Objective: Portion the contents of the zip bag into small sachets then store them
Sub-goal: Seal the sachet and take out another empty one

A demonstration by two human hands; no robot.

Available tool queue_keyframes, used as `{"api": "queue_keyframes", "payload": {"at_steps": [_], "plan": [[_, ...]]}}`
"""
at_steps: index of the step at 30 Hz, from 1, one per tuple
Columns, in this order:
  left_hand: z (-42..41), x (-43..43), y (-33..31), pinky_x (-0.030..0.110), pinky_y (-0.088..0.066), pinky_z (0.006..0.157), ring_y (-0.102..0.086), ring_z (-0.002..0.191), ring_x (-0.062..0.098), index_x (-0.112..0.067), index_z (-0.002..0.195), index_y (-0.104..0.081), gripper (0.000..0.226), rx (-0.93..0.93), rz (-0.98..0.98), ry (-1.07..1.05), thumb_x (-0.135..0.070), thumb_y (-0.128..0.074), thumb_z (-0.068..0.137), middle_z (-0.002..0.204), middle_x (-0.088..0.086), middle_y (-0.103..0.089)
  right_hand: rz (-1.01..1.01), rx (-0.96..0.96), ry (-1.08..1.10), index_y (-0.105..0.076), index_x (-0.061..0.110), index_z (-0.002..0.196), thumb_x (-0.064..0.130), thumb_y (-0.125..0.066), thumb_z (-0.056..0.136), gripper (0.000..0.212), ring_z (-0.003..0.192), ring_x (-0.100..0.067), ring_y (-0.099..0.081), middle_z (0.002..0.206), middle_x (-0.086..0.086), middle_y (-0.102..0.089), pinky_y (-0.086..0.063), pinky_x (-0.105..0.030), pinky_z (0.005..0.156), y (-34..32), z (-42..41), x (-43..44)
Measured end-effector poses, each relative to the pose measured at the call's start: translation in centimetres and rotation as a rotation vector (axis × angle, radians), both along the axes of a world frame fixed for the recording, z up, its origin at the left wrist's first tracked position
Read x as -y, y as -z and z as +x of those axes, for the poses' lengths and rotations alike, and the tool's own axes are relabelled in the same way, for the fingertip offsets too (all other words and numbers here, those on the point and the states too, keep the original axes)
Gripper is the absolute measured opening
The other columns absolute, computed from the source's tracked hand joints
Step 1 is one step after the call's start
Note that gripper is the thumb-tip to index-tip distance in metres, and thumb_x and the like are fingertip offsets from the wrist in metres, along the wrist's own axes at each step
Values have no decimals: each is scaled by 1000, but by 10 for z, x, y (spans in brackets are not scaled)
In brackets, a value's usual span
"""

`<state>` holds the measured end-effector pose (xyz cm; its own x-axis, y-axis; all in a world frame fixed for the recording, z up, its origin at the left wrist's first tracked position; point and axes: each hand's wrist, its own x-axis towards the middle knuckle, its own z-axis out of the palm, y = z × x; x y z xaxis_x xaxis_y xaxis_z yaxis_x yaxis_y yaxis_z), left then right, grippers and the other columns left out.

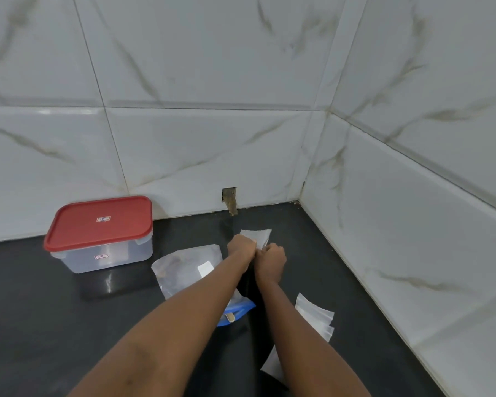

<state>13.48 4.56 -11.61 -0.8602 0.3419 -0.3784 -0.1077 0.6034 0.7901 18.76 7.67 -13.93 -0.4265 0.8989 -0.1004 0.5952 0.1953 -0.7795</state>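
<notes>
Both of my hands are bunched close together, left hand (241,247) and right hand (273,260) pinching a small clear sachet (258,235) between them, though from behind my knuckles I can't quite make out how the fingers sit on it. The zip bag (184,267) lies flat on the black counter (40,310) just left of my hands, partly under my left forearm, its blue zip end toward me. Some spare sachets (315,315) lie by my right forearm, and the box (98,233) with the red lid stands closed near the wall.

home kitchen corner | marble-look wall tiles (201,144) – black countertop (40,296) – red-lidded food container (100,233)
</notes>
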Motion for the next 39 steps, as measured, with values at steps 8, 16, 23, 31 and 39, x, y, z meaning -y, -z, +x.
{"api": "queue_keyframes", "payload": {"at_steps": [8, 16, 23, 31, 39], "plan": [[10, 16, -24, 38, -56, 82, -69, 81, 22, -9, 76, -71, 13, -75, 239, 3, -19, -67, 83, 82, 11, -71, 94, -311, -100, -69, 8, 95, 4, -58, 89, 12, 66, 3, -53, 82, 1, -64, -39, -3, 54, -29, 34, 15], [32, 58, -52, 16, -47, 51, -57, 53, 10, 2, 85, -68, 14, -13, 390, 253, -9, -59, 87, 67, 8, -63, 0, -352, 18, -70, 11, 86, 3, -63, 85, 10, 75, -15, -64, 86, -7, -69, -54, -20, 65, -67, 66, 33], [44, 76, -64, 15, -48, 53, -58, 52, 7, 1, 79, -67, 15, -25, 410, 363, -8, -57, 87, 66, 8, -63, -82, -297, -122, -64, 9, 79, 1, -65, 82, 9, 57, -13, -62, 78, -8, -68, -57, -21, 61, -99, 91, 35], [55, 78, -75, 17, -44, 61, -53, 53, 7, -8, 61, -61, 26, -413, 132, 493, -19, -57, 84, 57, -1, -60, 284, -78, -6, -69, 11, 89, 8, -57, 87, 13, 77, -15, -60, 93, -6, -69, -45, -21, 63, -102, 112, 43], [63, 84, -78, 19, -31, 54, -39, 54, 11, -13, 48, -47, 43, -446, 207, 597, -23, -57, 89, 56, 6, -48, 508, -11, -263, -66, 9, 113, 11, -57, 90, 25, 96, -11, -56, 121, -4, -55, -37, -13, 74, -100, 125, 54]]}}
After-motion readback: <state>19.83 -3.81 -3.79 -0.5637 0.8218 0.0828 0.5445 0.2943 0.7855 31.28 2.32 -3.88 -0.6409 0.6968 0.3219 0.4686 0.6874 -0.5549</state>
